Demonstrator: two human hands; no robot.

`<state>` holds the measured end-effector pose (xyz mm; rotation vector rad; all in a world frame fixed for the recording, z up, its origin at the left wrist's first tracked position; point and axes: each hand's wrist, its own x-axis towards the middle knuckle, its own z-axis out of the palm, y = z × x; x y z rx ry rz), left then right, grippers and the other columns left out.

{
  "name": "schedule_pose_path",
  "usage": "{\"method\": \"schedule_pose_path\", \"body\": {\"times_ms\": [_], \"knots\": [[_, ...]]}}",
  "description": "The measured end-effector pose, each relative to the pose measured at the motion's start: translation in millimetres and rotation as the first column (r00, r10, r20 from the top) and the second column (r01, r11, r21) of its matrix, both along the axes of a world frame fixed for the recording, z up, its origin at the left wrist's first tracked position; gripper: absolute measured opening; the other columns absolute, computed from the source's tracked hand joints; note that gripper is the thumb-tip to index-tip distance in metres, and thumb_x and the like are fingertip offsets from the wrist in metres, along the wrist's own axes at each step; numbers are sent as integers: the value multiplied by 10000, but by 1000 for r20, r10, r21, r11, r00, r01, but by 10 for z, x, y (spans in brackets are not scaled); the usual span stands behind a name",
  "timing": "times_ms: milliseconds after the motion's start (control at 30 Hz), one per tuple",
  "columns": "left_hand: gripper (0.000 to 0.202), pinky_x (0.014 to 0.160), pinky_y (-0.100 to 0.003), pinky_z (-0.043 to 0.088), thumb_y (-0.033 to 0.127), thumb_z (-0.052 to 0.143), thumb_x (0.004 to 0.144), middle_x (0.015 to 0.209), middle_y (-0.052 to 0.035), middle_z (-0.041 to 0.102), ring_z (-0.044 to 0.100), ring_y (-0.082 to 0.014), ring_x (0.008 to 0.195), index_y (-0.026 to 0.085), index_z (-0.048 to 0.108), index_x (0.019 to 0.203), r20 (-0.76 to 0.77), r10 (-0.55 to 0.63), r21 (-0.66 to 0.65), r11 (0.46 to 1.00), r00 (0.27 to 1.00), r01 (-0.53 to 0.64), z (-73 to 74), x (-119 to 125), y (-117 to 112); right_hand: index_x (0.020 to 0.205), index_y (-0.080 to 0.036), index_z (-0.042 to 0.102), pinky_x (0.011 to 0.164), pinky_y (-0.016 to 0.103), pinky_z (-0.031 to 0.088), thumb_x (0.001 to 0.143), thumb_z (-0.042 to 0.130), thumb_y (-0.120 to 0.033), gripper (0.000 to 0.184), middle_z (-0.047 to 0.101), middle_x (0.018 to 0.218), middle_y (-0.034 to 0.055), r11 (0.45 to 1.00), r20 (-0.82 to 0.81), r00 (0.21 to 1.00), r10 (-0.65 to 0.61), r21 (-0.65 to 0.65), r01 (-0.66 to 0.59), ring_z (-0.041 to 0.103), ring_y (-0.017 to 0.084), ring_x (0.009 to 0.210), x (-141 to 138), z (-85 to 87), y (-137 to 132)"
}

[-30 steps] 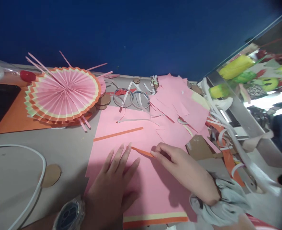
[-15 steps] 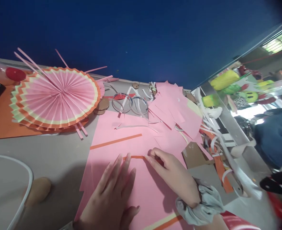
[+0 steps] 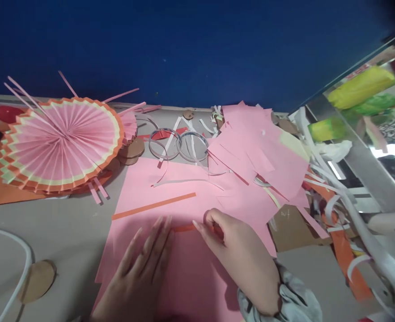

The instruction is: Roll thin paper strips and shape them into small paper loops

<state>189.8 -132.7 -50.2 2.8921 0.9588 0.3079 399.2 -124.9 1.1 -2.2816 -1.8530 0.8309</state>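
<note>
My left hand (image 3: 140,273) lies palm down on a pink paper sheet (image 3: 190,286), fingers stretched out, fingertips by one end of an orange paper strip (image 3: 184,228). The other end runs to my right hand (image 3: 237,250), whose thumb and curled index finger pinch it; a bit of orange shows between them. A grey-green scrunchie or cuff (image 3: 294,295) circles the right wrist. Just beyond my fingers, a second orange strip (image 3: 153,206) lies slanted on the pink paper. A thin curled white strip (image 3: 184,182) rests behind it.
A pleated pink, cream and orange paper fan (image 3: 73,143) stands at the left. Two rings (image 3: 165,145) and paper scraps lie at the back. Pink paper pieces (image 3: 251,143), brown cardboard (image 3: 294,228) and orange scraps (image 3: 351,264) pile up rightward. A cardboard disc (image 3: 38,281) sits left.
The view has shifted, so the fan and left hand appear farther left. My right thumb sits closer to my left fingertips, and orange now shows between my right thumb and index finger.
</note>
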Motion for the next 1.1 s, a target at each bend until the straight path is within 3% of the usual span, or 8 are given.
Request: {"method": "schedule_pose_path", "body": {"times_ms": [233,600,833,1100], "knots": [[986,1088,-459,51,695,369,749,1401,-242,295,199,-338,1326,-13,158,1401,21,-24,-43,999,1000,24,38,7,24,687,-230,362,477,244,238,864,375,-512,333,491,575,-57,998,44,997,-57,17,57,394,110,463,-40,-40,11],[1029,1082,-461,57,742,339,719,1411,-248,267,199,-339,1325,-10,168,1400,31,-27,-69,997,999,29,66,13,22,694,-235,350,465,226,244,832,435,-523,331,396,503,-86,996,65,996,-67,56,63,361,97,432,-18,-52,3],[1044,1093,-431,38,743,363,716,1413,-231,277,179,-313,1337,-4,132,1407,-17,-23,-85,996,1000,21,150,22,25,704,-235,366,463,231,226,850,407,-520,323,408,516,-87,997,63,997,-45,65,41,356,96,428,-20,-46,-7],[1054,1091,-444,54,739,369,721,1420,-222,266,184,-316,1334,0,75,1413,-21,4,-88,996,1000,-5,133,5,-35,724,-234,375,488,242,227,864,401,-496,298,456,558,-76,996,92,995,-32,92,23,398,107,471,-32,-66,-9]]}}
